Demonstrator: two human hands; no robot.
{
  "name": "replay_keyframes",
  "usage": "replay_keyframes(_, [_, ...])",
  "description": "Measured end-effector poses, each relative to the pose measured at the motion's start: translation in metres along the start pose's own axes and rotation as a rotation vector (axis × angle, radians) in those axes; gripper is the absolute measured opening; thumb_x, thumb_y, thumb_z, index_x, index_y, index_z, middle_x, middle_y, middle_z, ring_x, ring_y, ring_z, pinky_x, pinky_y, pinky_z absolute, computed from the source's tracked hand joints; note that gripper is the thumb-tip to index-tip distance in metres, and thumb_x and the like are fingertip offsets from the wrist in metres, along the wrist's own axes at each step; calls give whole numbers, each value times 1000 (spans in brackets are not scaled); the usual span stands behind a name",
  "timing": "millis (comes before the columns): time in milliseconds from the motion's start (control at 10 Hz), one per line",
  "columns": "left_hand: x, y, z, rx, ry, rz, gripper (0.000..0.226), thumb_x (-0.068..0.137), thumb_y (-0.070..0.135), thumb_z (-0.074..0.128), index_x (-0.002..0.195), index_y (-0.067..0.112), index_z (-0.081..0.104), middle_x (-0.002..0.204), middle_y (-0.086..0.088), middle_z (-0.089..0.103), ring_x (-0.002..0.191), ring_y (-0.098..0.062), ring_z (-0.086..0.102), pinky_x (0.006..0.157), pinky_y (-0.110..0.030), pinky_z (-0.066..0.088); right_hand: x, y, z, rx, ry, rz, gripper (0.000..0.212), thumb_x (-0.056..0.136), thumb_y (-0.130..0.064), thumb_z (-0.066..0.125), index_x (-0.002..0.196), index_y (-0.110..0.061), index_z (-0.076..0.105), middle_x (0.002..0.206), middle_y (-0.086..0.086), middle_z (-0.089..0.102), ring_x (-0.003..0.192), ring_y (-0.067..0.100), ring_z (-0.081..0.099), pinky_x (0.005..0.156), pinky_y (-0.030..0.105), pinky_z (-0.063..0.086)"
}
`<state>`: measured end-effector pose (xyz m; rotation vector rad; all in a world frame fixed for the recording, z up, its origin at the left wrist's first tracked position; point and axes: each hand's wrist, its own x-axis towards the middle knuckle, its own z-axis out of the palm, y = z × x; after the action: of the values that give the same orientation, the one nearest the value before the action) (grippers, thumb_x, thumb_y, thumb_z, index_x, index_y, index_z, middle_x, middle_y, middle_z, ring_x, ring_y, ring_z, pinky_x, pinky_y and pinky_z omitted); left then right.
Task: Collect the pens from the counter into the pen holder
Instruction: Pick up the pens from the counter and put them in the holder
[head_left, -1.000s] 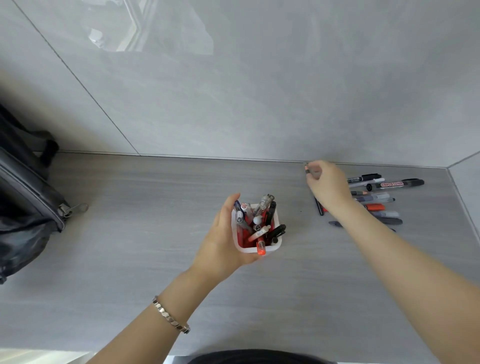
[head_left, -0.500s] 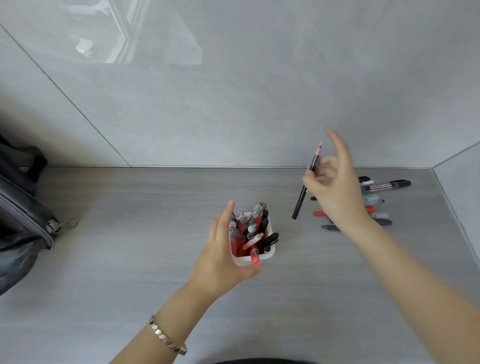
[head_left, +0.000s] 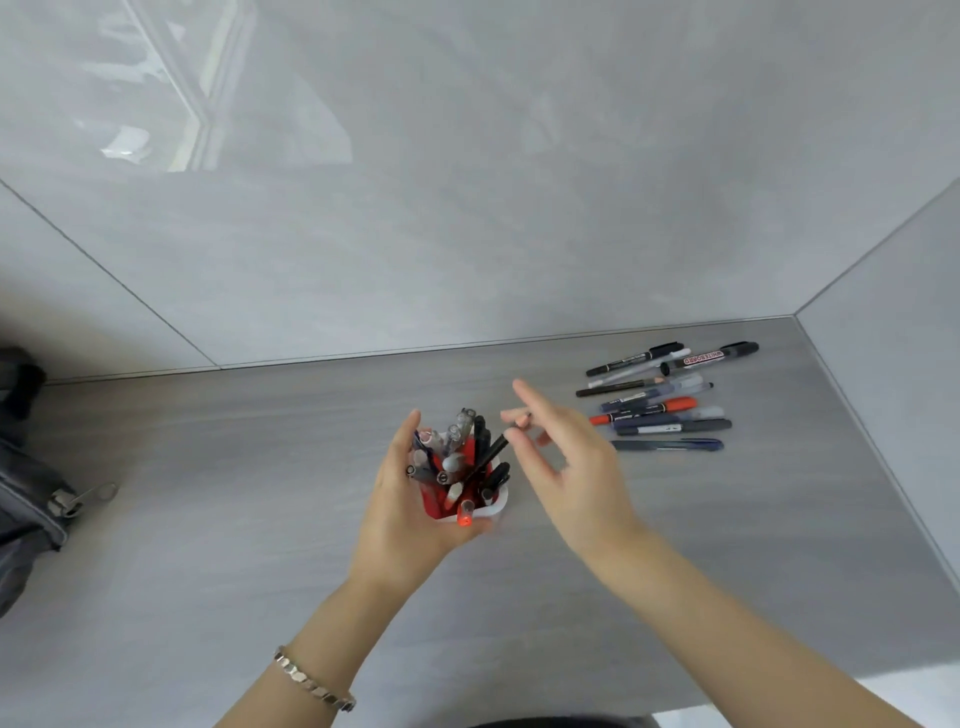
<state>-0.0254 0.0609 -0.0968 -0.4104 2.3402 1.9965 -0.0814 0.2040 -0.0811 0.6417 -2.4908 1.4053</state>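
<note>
Right hand (head_left: 566, 467) has carried the black pen (head_left: 485, 460) from the worktop (head_left: 208, 519) into the pen holder (head_left: 467, 488), fingers loosening around its top; left hand (head_left: 410, 499) grips holder; about nine remaining pens (head_left: 665, 405) lie uncollected.

The left hand (head_left: 410, 512) hides most of the holder (head_left: 493, 512) wall; left of it, the bag (head_left: 31, 499) is cut by the frame edge.

Bright, even daylight fills a wide-angle view. A window's glare reflects on the glossy grey wall (head_left: 467, 208), upper left. Soft, faint shadows lie on the counter (head_left: 260, 519) below that wall. Straight seams bow near the edges; moving fingers slightly blurred
</note>
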Motion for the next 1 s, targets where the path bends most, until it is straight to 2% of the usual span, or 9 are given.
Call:
replay_keyframes(200, [4, 8, 21, 108, -11, 67, 104, 50, 7, 87, 122, 51, 25, 116, 24, 49, 102, 19, 49, 85, 0, 38, -17, 3, -21, 72, 72, 110, 19, 79, -30, 57, 97, -27, 56, 87, -8, 68, 88, -3, 60, 79, 7, 46])
replay_keyframes(300, [12, 19, 38, 128, -78, 52, 101, 52, 20, 86, 120, 63, 26, 138, 14, 42, 124, -4, 44, 102, -34, 44, -18, 20, -26, -135, 54, 79, 21, 79, -31, 61, 88, -14, 71, 79, 2, 70, 82, 6, 53, 79, 11, 44])
replay_keyframes(400, [22, 20, 45, 159, -75, 66, 99, 54, 20, 85, 125, 55, 27, 139, 9, 43, 126, -9, 45, 103, -40, 44, -19, 24, -35, -163, -31, 39, 37, 88, -41, 51, 91, -13, 74, 96, -6, 67, 96, 9, 50, 91, 10, 35])
replay_keyframes(500, [30, 22, 43, 145, -113, 17, 78, 57, 25, 85, 109, 59, 38, 113, 24, 53, 105, 12, 51, 90, -14, 44, -19, 37, -58, -128, -102, 86, 32, 88, -34, 52, 96, -10, 72, 99, 2, 69, 96, 9, 55, 91, 11, 37])
replay_keyframes(600, [33, 29, 39, 11, -130, 20, 25, 84, 40, 55, 65, 25, 60, 61, 7, 49, 63, -6, 60, 65, -19, 47, -12, 86, -86, -311, -50, 302, 22, 83, -10, 62, 105, -4, 67, 107, 13, 66, 104, 23, 58, 95, 19, 38])
replay_keyframes(700, [32, 37, 44, -166, -106, -65, 38, 83, 45, 49, 60, 16, 55, 54, 3, 42, 60, -12, 55, 71, -25, 32, -8, 138, -115, -543, -207, 673, 46, 82, -11, 67, 124, -2, 52, 129, 20, 52, 120, 36, 45, 103, 40, 35])
replay_keyframes(800, [39, 19, 45, -102, -143, 4, 12, 73, 38, 68, 81, 38, 59, 76, 14, 51, 75, 2, 57, 78, -16, 36, -12, 166, -126, -661, -353, 789, 59, 80, -26, 70, 129, -5, 45, 133, 17, 47, 124, 34, 41, 102, 43, 35])
replay_keyframes(900, [37, 5, 41, 102, -144, 1, 93, 56, 21, 87, 116, 63, 29, 115, 34, 41, 101, 29, 38, 86, -2, 38, -18, 171, -125, -722, -417, 659, 49, 80, -29, 70, 120, -6, 53, 123, 16, 55, 115, 35, 48, 97, 43, 40])
replay_keyframes(1000, [37, -2, 38, 50, -99, -21, 95, 54, 24, 88, 114, 66, 27, 117, 32, 41, 104, 25, 38, 88, -6, 38, -25, 168, -119, -762, -476, 499, 43, 76, -31, 74, 111, -9, 62, 110, 13, 61, 104, 36, 53, 90, 44, 44])
